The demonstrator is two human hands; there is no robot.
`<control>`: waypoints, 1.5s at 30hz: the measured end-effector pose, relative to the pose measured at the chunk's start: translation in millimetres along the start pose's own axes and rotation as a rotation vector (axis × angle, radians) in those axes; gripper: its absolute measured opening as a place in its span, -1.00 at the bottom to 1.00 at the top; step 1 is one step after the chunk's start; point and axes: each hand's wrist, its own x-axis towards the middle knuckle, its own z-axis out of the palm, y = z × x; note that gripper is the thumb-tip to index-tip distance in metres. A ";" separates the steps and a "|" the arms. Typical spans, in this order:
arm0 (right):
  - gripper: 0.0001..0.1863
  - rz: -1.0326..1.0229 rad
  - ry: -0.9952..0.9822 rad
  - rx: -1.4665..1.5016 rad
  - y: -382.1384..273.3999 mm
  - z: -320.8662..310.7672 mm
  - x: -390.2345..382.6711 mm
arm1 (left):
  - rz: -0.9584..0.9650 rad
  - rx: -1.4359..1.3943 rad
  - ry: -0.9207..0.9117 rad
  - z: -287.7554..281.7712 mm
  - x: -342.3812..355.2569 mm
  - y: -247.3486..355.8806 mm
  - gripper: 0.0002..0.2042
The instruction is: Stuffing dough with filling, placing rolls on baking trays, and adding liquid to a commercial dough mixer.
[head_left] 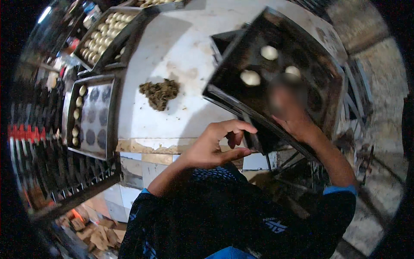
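White surface point(189, 47) bore a brown clump point(159, 93); at right, three dough balls point(250, 78) showed in a dark baking tray point(293, 39). Left hand point(213, 144) hung near its edge, grip spread; right hand point(295, 115) reached inside, grip too blurred to tell.

White worktable point(137, 123), pale tiles point(149, 171) below; bright strip light point(44, 14) upper left.

Right hand point(297, 121) over dark tray point(297, 47), pale dough balls point(250, 78)
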 end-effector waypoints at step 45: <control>-0.59 0.099 0.435 1.278 -208.0 77.5 63.2 | -0.049 0.309 0.486 -69.0 -107.1 -23.8 -0.11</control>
